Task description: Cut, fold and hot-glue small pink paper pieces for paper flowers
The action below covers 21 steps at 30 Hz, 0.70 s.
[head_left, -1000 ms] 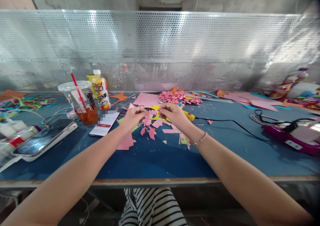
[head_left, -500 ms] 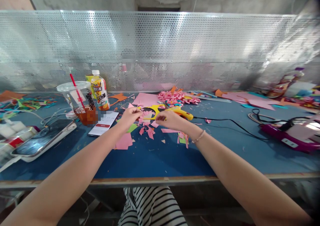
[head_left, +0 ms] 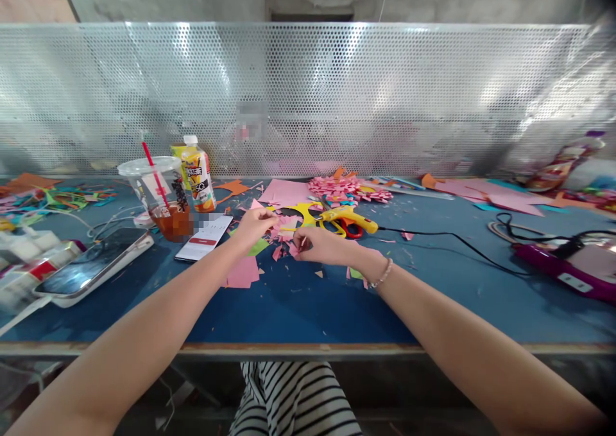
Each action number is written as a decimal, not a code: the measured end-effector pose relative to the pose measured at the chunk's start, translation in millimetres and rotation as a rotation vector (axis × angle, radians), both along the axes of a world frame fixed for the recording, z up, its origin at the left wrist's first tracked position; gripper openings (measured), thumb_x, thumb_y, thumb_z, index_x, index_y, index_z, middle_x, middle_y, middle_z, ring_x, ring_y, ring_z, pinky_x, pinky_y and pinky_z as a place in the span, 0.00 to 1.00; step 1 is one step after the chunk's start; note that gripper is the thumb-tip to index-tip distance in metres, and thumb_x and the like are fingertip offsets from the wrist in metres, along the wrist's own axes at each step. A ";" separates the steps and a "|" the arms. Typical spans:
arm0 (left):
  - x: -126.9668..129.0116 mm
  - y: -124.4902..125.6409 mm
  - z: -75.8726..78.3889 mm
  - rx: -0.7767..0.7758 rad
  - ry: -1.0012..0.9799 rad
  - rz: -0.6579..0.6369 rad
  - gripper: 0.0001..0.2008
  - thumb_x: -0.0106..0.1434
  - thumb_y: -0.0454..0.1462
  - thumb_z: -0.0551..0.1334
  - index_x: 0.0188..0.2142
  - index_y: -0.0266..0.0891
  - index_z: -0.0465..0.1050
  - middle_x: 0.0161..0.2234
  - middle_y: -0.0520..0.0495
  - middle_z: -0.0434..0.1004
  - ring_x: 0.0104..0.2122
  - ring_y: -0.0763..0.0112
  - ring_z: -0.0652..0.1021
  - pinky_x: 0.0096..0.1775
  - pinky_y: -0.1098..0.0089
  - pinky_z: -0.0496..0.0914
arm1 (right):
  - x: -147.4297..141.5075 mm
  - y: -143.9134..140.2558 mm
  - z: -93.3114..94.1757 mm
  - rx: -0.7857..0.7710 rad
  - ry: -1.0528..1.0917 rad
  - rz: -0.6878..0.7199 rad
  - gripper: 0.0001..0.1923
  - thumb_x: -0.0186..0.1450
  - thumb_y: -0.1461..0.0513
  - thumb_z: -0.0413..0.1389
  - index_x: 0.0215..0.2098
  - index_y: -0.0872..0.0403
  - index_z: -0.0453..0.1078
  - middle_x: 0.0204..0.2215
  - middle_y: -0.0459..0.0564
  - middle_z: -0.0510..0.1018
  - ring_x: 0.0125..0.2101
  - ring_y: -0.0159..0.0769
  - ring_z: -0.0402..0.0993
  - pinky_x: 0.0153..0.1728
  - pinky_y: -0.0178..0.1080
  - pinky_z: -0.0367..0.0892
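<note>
My left hand (head_left: 257,226) is closed in a pinch above the pink paper scraps (head_left: 280,251); whatever lies between its fingertips is too small to make out. Close by on the right, my right hand (head_left: 320,244) pinches a small pink paper piece (head_left: 303,243) between thumb and fingers. Just beyond it lie a yellow hot glue gun (head_left: 353,219) and scissors with red and yellow handles (head_left: 355,232). Yellow cut paper (head_left: 307,212) sits behind the scraps. Farther back rests a pile of pink folded paper pieces (head_left: 332,187).
On the left stand a plastic cup of brown drink (head_left: 171,221) and a juice bottle (head_left: 201,182), with a phone (head_left: 205,237) and a white-cased device (head_left: 96,266) nearby. The glue gun's cord runs right toward a purple power strip (head_left: 553,270). A perforated metal screen (head_left: 409,95) closes the back.
My right hand has come down and toward me, away from the glue gun, and the scissors now show. My left hand stays nearly in place. The view has shifted slightly.
</note>
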<state>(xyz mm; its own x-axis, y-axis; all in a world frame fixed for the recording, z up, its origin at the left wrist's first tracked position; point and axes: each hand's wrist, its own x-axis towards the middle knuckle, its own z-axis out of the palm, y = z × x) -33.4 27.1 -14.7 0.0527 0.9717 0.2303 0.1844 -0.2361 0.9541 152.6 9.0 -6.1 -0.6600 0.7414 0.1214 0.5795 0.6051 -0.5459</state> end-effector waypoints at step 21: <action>1.4 -0.5 2.5 -0.054 -0.095 -0.022 0.04 0.48 0.34 0.63 0.21 0.36 0.68 0.19 0.52 0.66 0.20 0.79 0.66 0.25 0.73 0.62 | 13.2 5.0 14.1 0.388 0.252 0.004 0.06 0.54 0.68 0.53 0.26 0.52 0.69 0.32 0.48 0.70 0.35 0.33 0.67 0.39 0.39 0.63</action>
<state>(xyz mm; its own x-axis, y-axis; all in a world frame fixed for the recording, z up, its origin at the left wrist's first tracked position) -31.9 26.6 -12.2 0.0550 0.9817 0.1824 0.0879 -0.1868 0.9785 165.8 14.0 8.0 -0.5773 0.6068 0.5463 0.4551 0.7947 -0.4017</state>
